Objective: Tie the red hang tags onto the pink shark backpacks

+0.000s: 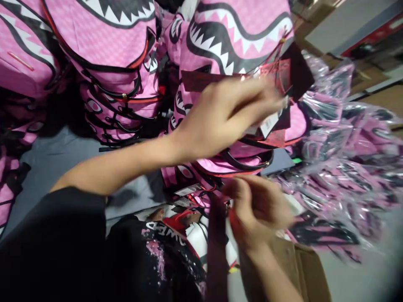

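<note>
My left hand (217, 113) stretches across in front of a pink backpack (204, 46) with a shark-mouth print. Its fingers are closed on a bunch of hang tags (288, 107), made up of dark red cards, a translucent red piece and a small white label (269, 124). Red strings run up from the tags. Lower down, my right hand (261, 205) is blurred, its fingers curled together beside a dark maroon strip (217, 247); what lies inside them cannot be made out.
More pink backpacks (107, 42) stand stacked at the left on a grey surface (56, 167). Pink items in clear plastic bags (343, 147) are heaped at the right. Below are red and white tags (198, 239) and a brown cardboard box (292, 268).
</note>
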### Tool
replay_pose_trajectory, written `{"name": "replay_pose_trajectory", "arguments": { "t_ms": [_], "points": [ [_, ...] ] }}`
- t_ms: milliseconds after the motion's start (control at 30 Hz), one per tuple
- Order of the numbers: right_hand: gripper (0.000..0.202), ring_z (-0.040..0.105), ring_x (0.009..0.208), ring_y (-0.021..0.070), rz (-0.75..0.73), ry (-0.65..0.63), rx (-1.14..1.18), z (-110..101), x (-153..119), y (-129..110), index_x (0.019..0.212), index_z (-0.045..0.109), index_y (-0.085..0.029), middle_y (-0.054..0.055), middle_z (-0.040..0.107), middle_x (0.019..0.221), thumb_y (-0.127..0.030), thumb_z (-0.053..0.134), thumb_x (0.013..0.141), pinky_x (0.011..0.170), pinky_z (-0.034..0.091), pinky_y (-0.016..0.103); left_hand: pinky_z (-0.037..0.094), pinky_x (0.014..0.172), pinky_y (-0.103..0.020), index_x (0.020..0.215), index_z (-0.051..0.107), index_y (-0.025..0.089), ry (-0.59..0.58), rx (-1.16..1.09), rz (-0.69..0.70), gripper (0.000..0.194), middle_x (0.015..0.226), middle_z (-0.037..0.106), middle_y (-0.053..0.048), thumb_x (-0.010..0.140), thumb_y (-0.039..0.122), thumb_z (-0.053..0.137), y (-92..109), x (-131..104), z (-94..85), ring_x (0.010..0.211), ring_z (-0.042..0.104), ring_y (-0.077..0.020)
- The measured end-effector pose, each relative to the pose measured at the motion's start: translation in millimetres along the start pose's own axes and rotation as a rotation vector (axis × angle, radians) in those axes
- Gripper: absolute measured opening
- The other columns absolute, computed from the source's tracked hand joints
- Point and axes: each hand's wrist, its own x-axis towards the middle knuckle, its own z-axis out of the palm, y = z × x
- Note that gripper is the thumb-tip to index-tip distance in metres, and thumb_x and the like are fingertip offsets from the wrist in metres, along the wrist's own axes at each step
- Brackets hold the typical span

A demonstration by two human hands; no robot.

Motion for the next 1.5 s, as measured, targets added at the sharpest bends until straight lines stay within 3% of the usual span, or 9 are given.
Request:
{"name": "replay_pose_trajectory", "arguments": {
  "t_ms": [167, 367, 467, 567, 733, 1000, 1133, 1267, 1500],
  "points": [
    [0.009, 0.063, 0.06, 0.0109, 0.227, -0.101, 0.231, 78.5, -55.0, -23.7, 0.09, 0.061, -0.02, -0.001, 0.065, 0.071, -0.025, 0.054, 0.093, 0.058, 0.051, 0.024, 0.057, 0.078, -0.022, 0.1, 0.07, 0.017, 0.134, -0.405, -0.478, 0.02, 0.097, 0.074, -0.004, 0.087, 0.03, 0.063, -56.8, -154.7, 6.0, 0.087, 0.071, -0.0146],
    [0.018, 0.062, 0.062, 0.0111, 0.215, -0.228, 0.14, 125.0, -80.1, -37.9, 0.092, 0.063, -0.018, 0.001, 0.069, 0.076, -0.029, 0.049, 0.095, 0.06, 0.05, 0.023, 0.053, 0.074, -0.023, 0.082, 0.067, 0.017, 0.163, -0.422, -0.642, 0.01, 0.081, 0.072, -0.001, 0.083, 0.026, 0.066, -82.3, -208.4, 3.4, 0.077, 0.067, -0.0131],
    [0.022, 0.066, 0.075, 0.0143, 0.136, -0.299, -0.024, 110.2, -72.3, -25.5, 0.097, 0.066, -0.019, 0.005, 0.072, 0.088, -0.033, 0.049, 0.095, 0.071, 0.052, 0.027, 0.053, 0.071, -0.023, 0.086, 0.063, 0.017, 0.203, -0.466, -0.658, 0.013, 0.078, 0.071, 0.0, 0.086, 0.03, 0.062, -95.5, -207.2, -6.9, 0.074, 0.068, -0.0134],
    [0.027, 0.065, 0.081, 0.0188, 0.156, -0.094, -0.339, 79.7, -59.2, 5.5, 0.099, 0.067, -0.017, 0.009, 0.071, 0.091, -0.035, 0.048, 0.094, 0.076, 0.051, 0.032, 0.052, 0.071, -0.023, 0.088, 0.063, 0.017, 0.207, -0.329, -0.563, 0.015, 0.078, 0.071, -0.001, 0.088, 0.031, 0.059, -112.5, -198.3, -12.9, 0.073, 0.068, -0.0133],
    [0.029, 0.066, 0.077, 0.0211, 0.265, -0.055, -0.529, 48.1, -57.0, 46.1, 0.096, 0.068, -0.015, 0.011, 0.072, 0.09, -0.036, 0.048, 0.09, 0.071, 0.051, 0.034, 0.046, 0.067, -0.022, 0.087, 0.067, 0.018, 0.013, -0.049, -0.388, 0.013, 0.076, 0.07, 0.001, 0.089, 0.024, 0.056, -133.8, -180.0, -5.9, 0.07, 0.064, -0.0121],
    [0.03, 0.064, 0.076, 0.0174, 0.034, 0.052, -0.573, 53.9, -17.8, 19.8, 0.107, 0.065, -0.016, 0.009, 0.07, 0.089, -0.032, 0.043, 0.095, 0.069, 0.048, 0.028, 0.045, 0.074, -0.025, 0.091, 0.07, 0.019, 0.026, 0.159, -0.194, 0.017, 0.087, 0.072, -0.002, 0.091, 0.023, 0.053, -128.7, -129.5, -7.4, 0.08, 0.065, -0.0155],
    [0.035, 0.06, 0.07, 0.0165, 0.014, -0.198, -0.817, 67.5, 39.2, -0.2, 0.125, 0.058, -0.018, 0.008, 0.068, 0.084, -0.026, 0.045, 0.094, 0.061, 0.038, 0.025, 0.045, 0.078, -0.029, 0.094, 0.071, 0.02, -0.029, 0.274, -0.215, 0.019, 0.091, 0.073, -0.005, 0.09, 0.021, 0.053, -126.1, -94.4, -5.9, 0.086, 0.066, -0.0202],
    [0.022, 0.058, 0.067, 0.0159, -0.023, -0.359, -0.981, 66.8, 64.5, -7.0, 0.105, 0.065, -0.018, 0.008, 0.068, 0.087, -0.029, 0.05, 0.093, 0.056, 0.03, 0.026, 0.047, 0.079, -0.03, 0.095, 0.071, 0.021, -0.08, 0.272, -0.226, 0.018, 0.095, 0.073, -0.006, 0.089, 0.02, 0.055, -130.7, -77.7, 2.6, 0.088, 0.066, -0.0212],
    [0.024, 0.066, 0.074, 0.0171, -0.354, -0.077, -0.666, 50.1, 46.8, 19.5, 0.109, 0.062, -0.015, 0.008, 0.072, 0.094, -0.027, 0.046, 0.095, 0.064, 0.044, 0.026, 0.05, 0.085, -0.037, 0.094, 0.073, 0.018, -0.235, 0.114, -0.196, 0.024, 0.095, 0.073, -0.011, 0.086, 0.012, 0.051, -119.3, -62.9, 16.2, 0.092, 0.067, -0.0266]
  ]
}}
